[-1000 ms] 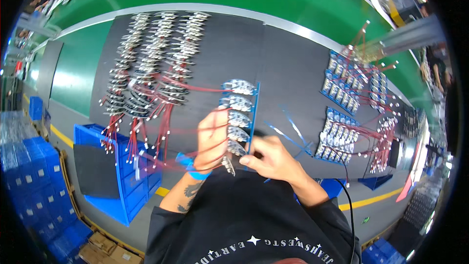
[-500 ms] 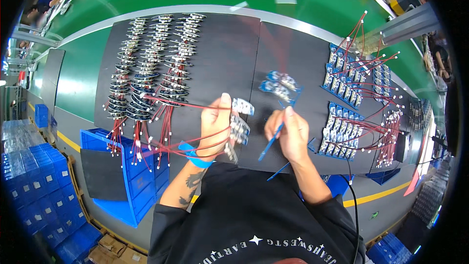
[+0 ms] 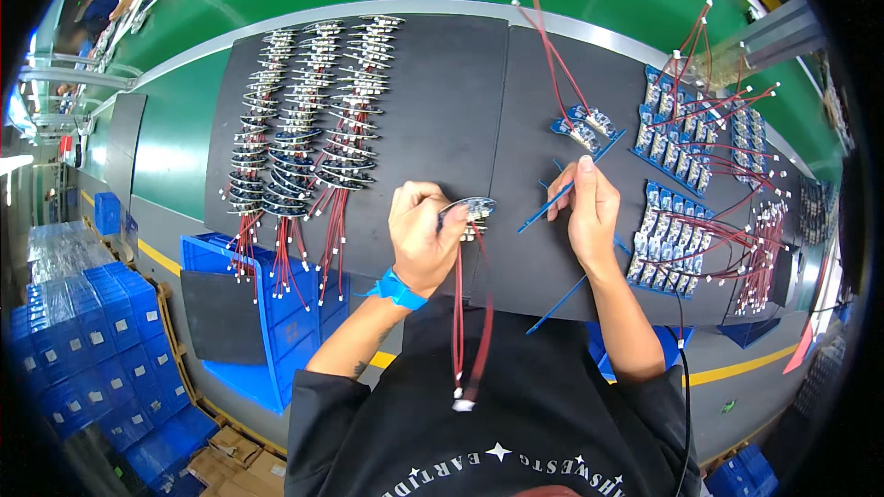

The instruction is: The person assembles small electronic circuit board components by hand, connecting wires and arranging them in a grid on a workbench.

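Observation:
My left hand point(image 3: 425, 232) is closed round a small stack of circuit boards point(image 3: 477, 209), their red wires point(image 3: 459, 331) hanging toward my shirt. Fingers of my right hand point(image 3: 589, 207) pinch a thin blue strip point(image 3: 548, 210), which slants up and to the right. Just beyond that hand, a pair of blue circuit boards point(image 3: 578, 133) lies by the strip's far end, with red wires reaching away over the table edge. I cannot tell whether strip and pair touch. Another blue strip point(image 3: 557, 306) lies near the table's front edge.
Three long rows of boards point(image 3: 299, 129) stand on the black mat point(image 3: 442, 101) at left. Blue board panels point(image 3: 668, 235) with tangled red wires lie at right. A blue crate point(image 3: 267, 340) is below the left edge; a black cable point(image 3: 683, 377) hangs at right.
My left hand has turned, so the wires that trailed left now hang down toward me. The board pair has shifted right and away; my right hand and its strip have moved the same way.

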`<action>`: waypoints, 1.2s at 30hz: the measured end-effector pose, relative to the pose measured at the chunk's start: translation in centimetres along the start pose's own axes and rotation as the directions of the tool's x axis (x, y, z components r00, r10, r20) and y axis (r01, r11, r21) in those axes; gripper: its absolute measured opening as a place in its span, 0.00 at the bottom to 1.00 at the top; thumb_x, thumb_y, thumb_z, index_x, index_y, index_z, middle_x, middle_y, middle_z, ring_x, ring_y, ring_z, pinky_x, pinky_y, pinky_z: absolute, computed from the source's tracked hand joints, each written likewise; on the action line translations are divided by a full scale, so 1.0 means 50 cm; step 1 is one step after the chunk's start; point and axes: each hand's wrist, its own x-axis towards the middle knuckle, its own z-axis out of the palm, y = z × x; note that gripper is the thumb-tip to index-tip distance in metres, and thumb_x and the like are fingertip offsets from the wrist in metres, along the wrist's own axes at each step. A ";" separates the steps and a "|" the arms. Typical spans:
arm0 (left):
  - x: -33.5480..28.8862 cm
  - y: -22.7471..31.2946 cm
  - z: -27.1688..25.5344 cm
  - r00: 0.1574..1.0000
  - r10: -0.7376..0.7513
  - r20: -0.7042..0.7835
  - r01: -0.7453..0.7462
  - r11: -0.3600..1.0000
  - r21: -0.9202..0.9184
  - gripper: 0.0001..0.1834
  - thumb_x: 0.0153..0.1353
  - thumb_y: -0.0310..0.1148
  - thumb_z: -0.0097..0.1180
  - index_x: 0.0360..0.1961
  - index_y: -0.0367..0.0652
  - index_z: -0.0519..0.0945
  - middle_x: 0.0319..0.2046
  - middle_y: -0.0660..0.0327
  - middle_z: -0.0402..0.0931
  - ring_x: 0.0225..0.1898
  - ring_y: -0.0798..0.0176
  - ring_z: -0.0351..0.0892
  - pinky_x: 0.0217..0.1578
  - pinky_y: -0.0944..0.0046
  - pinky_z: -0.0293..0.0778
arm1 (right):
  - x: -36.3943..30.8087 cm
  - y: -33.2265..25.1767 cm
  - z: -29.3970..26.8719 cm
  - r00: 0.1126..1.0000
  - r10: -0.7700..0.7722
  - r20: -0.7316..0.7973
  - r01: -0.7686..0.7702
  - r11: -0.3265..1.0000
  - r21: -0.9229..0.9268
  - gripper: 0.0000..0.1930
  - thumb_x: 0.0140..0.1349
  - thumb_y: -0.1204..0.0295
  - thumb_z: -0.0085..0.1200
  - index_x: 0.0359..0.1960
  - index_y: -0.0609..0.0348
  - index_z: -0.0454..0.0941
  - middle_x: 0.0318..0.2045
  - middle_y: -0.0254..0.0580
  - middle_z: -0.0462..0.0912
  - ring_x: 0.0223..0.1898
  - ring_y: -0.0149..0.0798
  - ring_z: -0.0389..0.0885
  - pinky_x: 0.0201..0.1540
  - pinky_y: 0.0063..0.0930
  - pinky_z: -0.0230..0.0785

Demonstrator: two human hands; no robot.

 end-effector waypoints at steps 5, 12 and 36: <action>0.021 -0.012 0.004 0.966 0.221 0.131 -0.230 0.971 0.059 0.12 0.54 0.30 0.63 0.23 0.38 0.72 0.19 0.57 0.71 0.19 0.54 0.70 0.19 0.61 0.65 | 0.001 0.007 -0.006 1.000 -0.024 0.019 0.024 1.000 0.003 0.24 0.74 0.61 0.34 0.21 0.61 0.69 0.15 0.35 0.69 0.16 0.26 0.68 0.20 0.20 0.63; 0.085 -0.041 0.010 0.894 0.425 0.141 -0.439 0.893 0.095 0.13 0.55 0.31 0.62 0.23 0.39 0.71 0.18 0.59 0.72 0.20 0.55 0.72 0.19 0.61 0.66 | 0.000 0.002 -0.006 1.000 -0.025 0.010 0.025 0.999 -0.022 0.24 0.74 0.60 0.33 0.21 0.61 0.69 0.16 0.36 0.70 0.16 0.26 0.68 0.21 0.20 0.63; -0.020 -0.012 -0.048 0.821 0.418 0.389 -0.480 0.874 0.074 0.17 0.53 0.40 0.64 0.24 0.43 0.70 0.13 0.64 0.67 0.11 0.63 0.69 0.12 0.65 0.62 | 0.000 -0.015 -0.008 0.999 0.024 -0.027 -0.025 0.999 -0.048 0.23 0.73 0.60 0.35 0.20 0.60 0.68 0.14 0.34 0.69 0.16 0.25 0.66 0.19 0.19 0.59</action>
